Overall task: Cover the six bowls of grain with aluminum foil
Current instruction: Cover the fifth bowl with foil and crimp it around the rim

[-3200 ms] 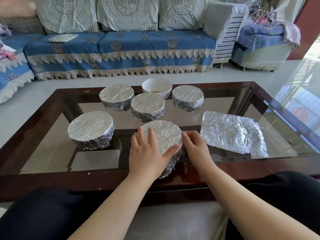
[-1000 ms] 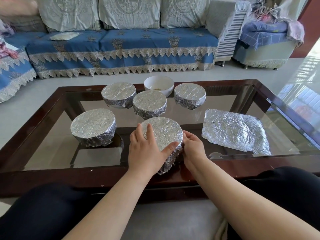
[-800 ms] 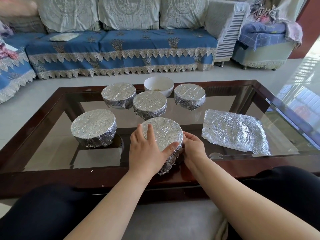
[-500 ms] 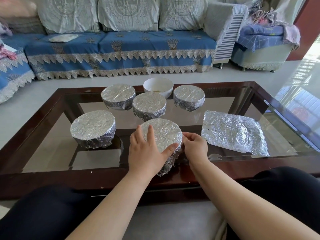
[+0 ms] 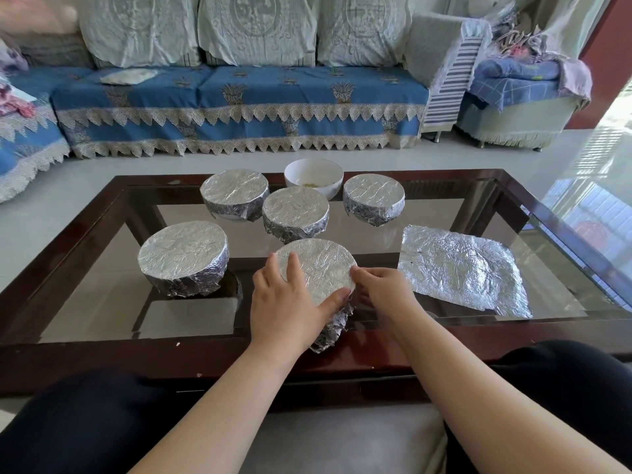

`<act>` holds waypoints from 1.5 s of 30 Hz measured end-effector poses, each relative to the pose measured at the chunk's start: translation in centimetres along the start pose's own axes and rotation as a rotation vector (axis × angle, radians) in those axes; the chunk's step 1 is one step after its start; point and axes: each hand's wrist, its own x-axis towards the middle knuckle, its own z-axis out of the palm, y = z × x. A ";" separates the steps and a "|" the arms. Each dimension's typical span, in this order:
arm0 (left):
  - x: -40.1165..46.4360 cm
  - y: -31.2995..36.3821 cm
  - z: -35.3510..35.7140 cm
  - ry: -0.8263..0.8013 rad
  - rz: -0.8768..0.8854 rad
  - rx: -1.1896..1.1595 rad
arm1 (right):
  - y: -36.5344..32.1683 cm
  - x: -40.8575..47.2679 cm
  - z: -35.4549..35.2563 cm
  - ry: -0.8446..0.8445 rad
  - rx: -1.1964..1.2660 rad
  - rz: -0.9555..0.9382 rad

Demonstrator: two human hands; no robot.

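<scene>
Foil-wrapped, the near bowl stands at the front edge of the glass table and serves as the reference for all positions below.

Left of it, apart from it: a large covered bowl, foil tucked down its sides.

Behind it and to the left: a covered bowl. Directly behind it: a covered bowl, close but with a gap showing. Behind that again: an open white bowl, grain visible in the bottom, no foil on it. Behind the near bowl and to the right: a covered bowl.

Left hand: laid flat on the left and front part of the near bowl's top, fingers straight and spread, thumb stretched along the front rim. It presses the foil and grips nothing.

Right hand: against the near bowl's right rim, fingers curled, tips meeting the foil at the edge. It appears to pinch or press the foil down the side; the fingertips are partly hidden.

Foil skirt below the near bowl's front hangs loose and crumpled.

Right of the near bowl, just beyond the right hand: one loose foil sheet, flat on the glass, creased, not touched by either hand.

Dark-clothed knees show below the table edge.
</scene>
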 end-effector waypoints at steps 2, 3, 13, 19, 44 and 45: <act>-0.2 -0.3 -0.4 -0.036 0.024 -0.020 | -0.3 0.5 0.0 0.006 -0.116 -0.050; -0.2 -0.5 -0.7 -0.060 0.043 -0.028 | -0.6 0.7 -0.1 0.001 -0.179 -0.079; 1.8 -4.1 -2.3 -0.163 0.136 -0.132 | -1.5 1.2 -0.7 0.014 -0.209 -0.119; 3.5 -5.1 -1.8 -0.256 0.276 -0.293 | -1.0 0.7 -0.5 0.032 -0.130 -0.102; 1.6 -3.7 -0.4 -0.254 0.123 -0.454 | 0.4 -1.1 -1.5 -0.283 0.299 0.126; 1.6 -3.7 -0.4 -0.254 0.121 -0.453 | 0.4 -1.0 -1.6 -0.297 0.317 0.129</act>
